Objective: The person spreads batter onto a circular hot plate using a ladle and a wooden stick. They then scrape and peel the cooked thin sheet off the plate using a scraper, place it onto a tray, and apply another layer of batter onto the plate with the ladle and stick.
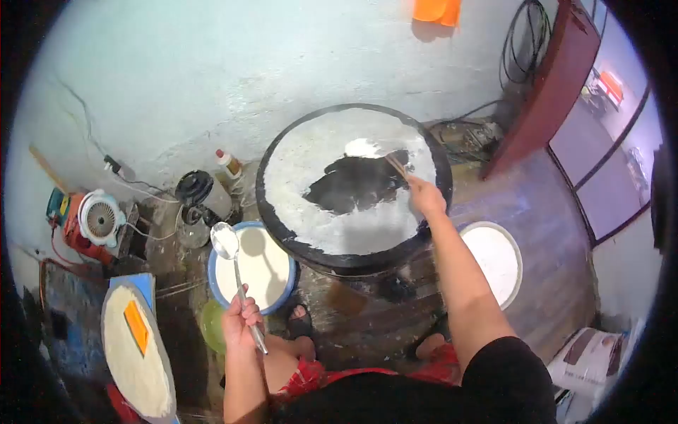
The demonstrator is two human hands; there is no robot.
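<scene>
My left hand (242, 321) is wrapped round the handle of a metal ladle (224, 242), whose bowl is over the blue-rimmed tub of pale batter (253, 272). My right hand (426, 196) grips a short brown wooden spreader (397, 166) and reaches over a large round black griddle (279, 239). A thin layer of white batter (296, 152) covers much of the griddle in an uneven ring. Dark bare surface shows in the middle, near the spreader's tip. Just beyond that tip lies a thicker, bright white patch.
A tub of white batter (492, 265) stands right of the griddle. On the left, a stack of pale round sheets (134, 367) carries an orange scraper (136, 327). A small blower (101, 218) and a dark-lidded container (205, 194) sit near the wall. A red-brown door (547, 88) stands right.
</scene>
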